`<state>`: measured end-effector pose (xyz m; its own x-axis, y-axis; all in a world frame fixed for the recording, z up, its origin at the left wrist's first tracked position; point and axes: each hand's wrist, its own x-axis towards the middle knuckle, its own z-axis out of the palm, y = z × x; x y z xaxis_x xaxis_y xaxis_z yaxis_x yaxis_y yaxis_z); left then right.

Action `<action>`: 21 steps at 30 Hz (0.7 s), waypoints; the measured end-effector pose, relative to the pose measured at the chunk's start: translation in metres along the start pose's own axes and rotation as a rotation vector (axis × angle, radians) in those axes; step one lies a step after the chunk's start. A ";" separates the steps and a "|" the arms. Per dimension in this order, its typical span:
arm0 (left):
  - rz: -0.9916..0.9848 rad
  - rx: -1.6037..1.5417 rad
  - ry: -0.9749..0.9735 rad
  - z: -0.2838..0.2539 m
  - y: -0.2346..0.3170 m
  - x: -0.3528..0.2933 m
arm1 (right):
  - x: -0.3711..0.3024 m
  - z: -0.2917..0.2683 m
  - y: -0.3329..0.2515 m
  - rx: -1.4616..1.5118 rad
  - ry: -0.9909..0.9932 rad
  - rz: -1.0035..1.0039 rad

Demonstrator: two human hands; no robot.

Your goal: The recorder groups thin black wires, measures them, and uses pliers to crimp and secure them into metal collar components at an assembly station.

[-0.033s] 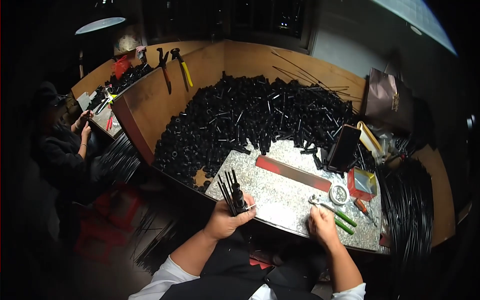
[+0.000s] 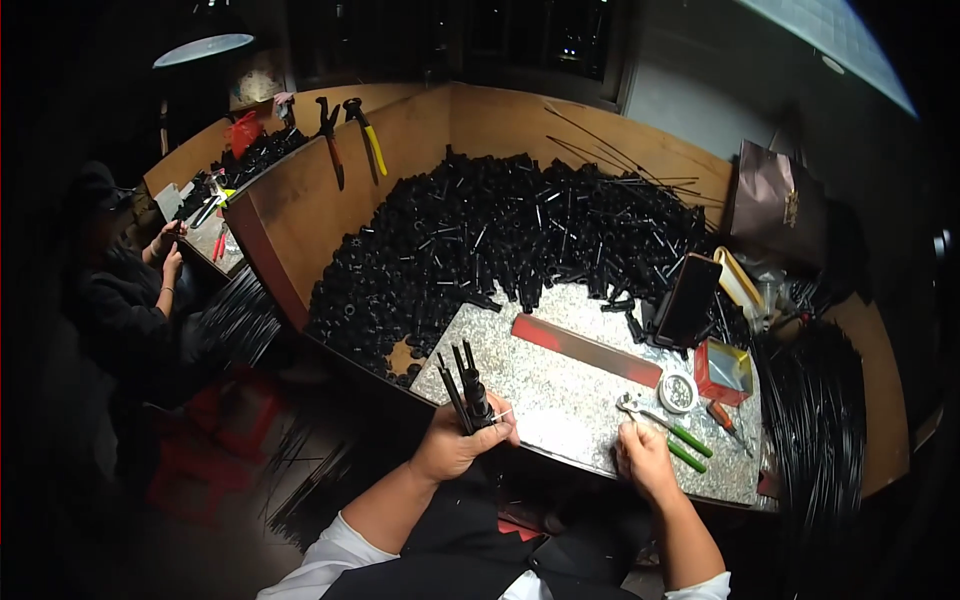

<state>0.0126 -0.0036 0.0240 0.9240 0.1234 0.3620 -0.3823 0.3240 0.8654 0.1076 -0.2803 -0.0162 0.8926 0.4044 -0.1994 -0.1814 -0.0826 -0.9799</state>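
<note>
The left hand (image 2: 452,450) is closed in a firm wrap around a stepped black part (image 2: 478,400) and several thin black rods (image 2: 447,378), which stand up out of the fist over the tabletop's near edge. The upright grip probably keeps them bunched, with their upper ends free and in sight. The right hand (image 2: 648,458) is curled, thumb against fingers; whether anything is pinched inside cannot be told.

The black part is a narrow cylinder, ringed by ridges and slimmer toward its top; the rods are straight, dull and of uneven height. A slim pale piece (image 2: 505,413) juts out beside the left thumb.

Just beyond the right hand lie green-handled pliers (image 2: 690,437), seemingly kept within easy reach; whether hand and handles touch is unclear. Farther from that hand, on its outer side, are an orange-handled screwdriver (image 2: 722,414), a white round dish (image 2: 679,409) and a red box (image 2: 720,390). A red bar (image 2: 585,350) lies across the speckled tabletop (image 2: 560,405) ahead of both hands, and behind it, farthest out, a great heap of black pieces (image 2: 520,220) fills the walled back.
</note>
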 end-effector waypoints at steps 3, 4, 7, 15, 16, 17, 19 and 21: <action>-0.093 -0.043 -0.006 0.004 -0.001 0.002 | 0.003 -0.004 -0.001 -0.296 0.067 -0.121; -0.114 -0.017 0.025 0.004 -0.002 0.000 | 0.005 -0.002 -0.003 -0.594 0.119 -0.282; -0.112 0.027 0.075 0.002 -0.004 -0.004 | 0.004 0.004 -0.026 -0.855 0.261 -0.621; -0.008 0.152 0.120 -0.015 -0.004 -0.010 | -0.014 -0.059 -0.032 -1.521 0.374 -0.563; -0.025 0.146 0.121 -0.014 -0.005 -0.010 | -0.015 -0.065 -0.027 -1.525 0.365 -0.545; 0.008 0.088 0.123 -0.013 -0.006 -0.007 | -0.013 -0.070 -0.022 -1.490 0.347 -0.521; 0.035 0.152 0.081 -0.016 -0.006 -0.004 | -0.013 -0.074 -0.022 -1.472 0.291 -0.487; 0.045 0.130 -0.020 -0.021 -0.009 -0.001 | -0.017 -0.065 -0.031 -1.429 0.238 -0.479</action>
<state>0.0156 0.0136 0.0086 0.9062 0.1155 0.4068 -0.4222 0.1941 0.8855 0.1244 -0.3442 0.0173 0.8186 0.5082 0.2676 0.5484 -0.8301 -0.1014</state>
